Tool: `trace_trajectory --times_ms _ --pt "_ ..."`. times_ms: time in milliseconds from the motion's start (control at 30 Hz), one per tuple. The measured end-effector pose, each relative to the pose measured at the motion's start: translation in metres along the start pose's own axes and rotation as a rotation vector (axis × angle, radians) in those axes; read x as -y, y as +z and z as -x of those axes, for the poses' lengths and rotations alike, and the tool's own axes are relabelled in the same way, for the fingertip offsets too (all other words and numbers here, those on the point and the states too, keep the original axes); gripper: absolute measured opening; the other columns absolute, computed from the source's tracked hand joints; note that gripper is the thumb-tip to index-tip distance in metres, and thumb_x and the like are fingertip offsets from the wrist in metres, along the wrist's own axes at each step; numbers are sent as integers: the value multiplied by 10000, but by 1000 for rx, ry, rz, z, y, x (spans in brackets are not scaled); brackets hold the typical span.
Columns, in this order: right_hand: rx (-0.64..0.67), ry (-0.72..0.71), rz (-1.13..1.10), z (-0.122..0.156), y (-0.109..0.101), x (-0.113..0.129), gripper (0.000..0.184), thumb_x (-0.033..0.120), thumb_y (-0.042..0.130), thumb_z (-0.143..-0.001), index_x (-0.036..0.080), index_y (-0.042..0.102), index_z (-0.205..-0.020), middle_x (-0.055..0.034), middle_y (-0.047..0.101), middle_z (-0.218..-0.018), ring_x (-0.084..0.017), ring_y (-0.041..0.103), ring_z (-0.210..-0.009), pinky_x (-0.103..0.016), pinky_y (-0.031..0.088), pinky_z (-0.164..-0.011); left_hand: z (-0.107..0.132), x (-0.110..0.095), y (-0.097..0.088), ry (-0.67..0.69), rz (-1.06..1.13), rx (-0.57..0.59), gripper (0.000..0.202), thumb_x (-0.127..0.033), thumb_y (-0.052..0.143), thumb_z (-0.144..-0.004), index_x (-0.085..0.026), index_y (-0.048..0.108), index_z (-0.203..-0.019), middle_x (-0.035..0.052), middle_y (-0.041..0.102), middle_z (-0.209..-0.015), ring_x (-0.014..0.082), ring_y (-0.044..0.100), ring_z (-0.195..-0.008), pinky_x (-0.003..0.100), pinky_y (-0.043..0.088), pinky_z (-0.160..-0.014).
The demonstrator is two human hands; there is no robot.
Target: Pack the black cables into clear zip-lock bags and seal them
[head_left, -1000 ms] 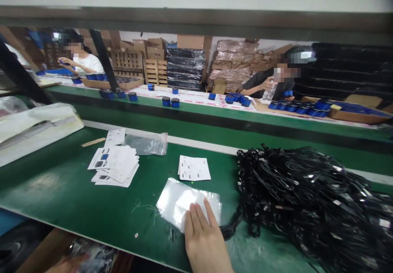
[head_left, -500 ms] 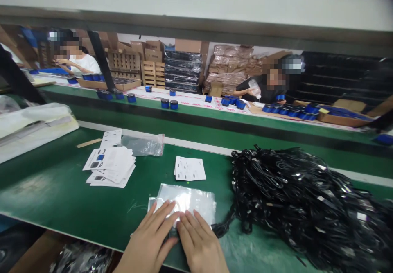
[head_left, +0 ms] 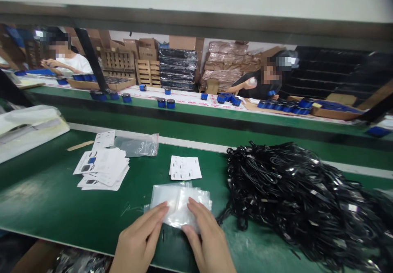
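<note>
A clear bag [head_left: 178, 203] lies creased on the green worktop [head_left: 37, 195], directly under both hands. The left hand [head_left: 138, 238] and right hand [head_left: 208, 244] are open, with the fingers extended and resting on the bag's near part; neither is closed around it. Whether anything is inside the bag is hard to tell through the glare.

As far as the view shows, much material is still laid out. A large heap of black cables [head_left: 294, 203] is massed just beside the right hand, and a loose stack of cards [head_left: 101, 168] is piled to the left. A single card [head_left: 185, 168] is set just behind the clear bag, while a second bag [head_left: 136, 146] and a wooden stick [head_left: 80, 145] lie farther back.

The cards are marked with dark shapes and small print, but no words or brand can be read. Across the line, blue-banded canisters [head_left: 161, 102] are set out on a far bench, and a clear bottle [head_left: 252, 82] is held by a co-worker [head_left: 260, 91] — well apart from the hands.
</note>
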State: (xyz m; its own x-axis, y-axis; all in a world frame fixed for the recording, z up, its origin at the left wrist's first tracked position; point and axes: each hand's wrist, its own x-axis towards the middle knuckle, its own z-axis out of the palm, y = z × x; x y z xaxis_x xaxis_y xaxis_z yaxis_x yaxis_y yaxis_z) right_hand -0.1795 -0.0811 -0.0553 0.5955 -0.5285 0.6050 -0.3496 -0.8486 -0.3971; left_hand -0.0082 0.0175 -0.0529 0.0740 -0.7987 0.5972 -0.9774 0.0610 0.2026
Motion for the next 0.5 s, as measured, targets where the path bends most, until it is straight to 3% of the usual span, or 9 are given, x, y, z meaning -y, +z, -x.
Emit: trace_trajectory --times_ms 67,167,300,367,433,500 --pt "76 165 -156 -6 -9 6 304 259 361 -959 154 644 -920 -76 701 -917 -183 664 -842 -262 520 -735 7 2 -1 59 -7 20 296 -110 485 -866 -168 610 -1129 61 676 -1132 130 648 -1025 203 497 -906" --pt "258 443 -402 -15 -18 15 487 416 317 -961 167 644 -699 -27 621 -599 -139 590 -566 -221 421 -543 14 1 -2 205 -51 27 336 -97 476 -867 -195 603 -1162 45 629 -1219 127 566 -1155 233 425 -1001" --pt "390 682 -796 -14 -12 14 482 546 471 -859 120 674 -764 -63 658 -659 -156 605 -600 -205 424 -540 13 -4 -3 298 -62 5 295 -146 457 -895 -193 610 -1143 38 642 -1200 167 472 -1256 400 274 -1116" --pt "406 708 -852 -9 -8 9 423 491 519 -839 107 672 -755 -77 672 -681 -163 611 -618 -208 433 -558 12 -6 -3 340 -101 40 317 -131 485 -872 -202 594 -1161 14 636 -1207 179 509 -1223 486 149 -1133" --pt "437 694 -760 -4 -7 3 347 404 536 -833 106 671 -716 -67 655 -630 -149 581 -577 -205 409 -539 16 -8 -5 392 -163 112 345 -189 508 -874 -202 562 -1215 5 605 -1251 169 559 -1169 488 25 -1120" --pt "468 633 -645 -1 -8 1 261 322 570 -808 115 681 -694 -50 636 -603 -134 553 -553 -199 386 -529 26 -12 -7 312 -175 171 375 -327 474 -911 -208 532 -1261 3 596 -1265 153 577 -1145 406 103 -1124"
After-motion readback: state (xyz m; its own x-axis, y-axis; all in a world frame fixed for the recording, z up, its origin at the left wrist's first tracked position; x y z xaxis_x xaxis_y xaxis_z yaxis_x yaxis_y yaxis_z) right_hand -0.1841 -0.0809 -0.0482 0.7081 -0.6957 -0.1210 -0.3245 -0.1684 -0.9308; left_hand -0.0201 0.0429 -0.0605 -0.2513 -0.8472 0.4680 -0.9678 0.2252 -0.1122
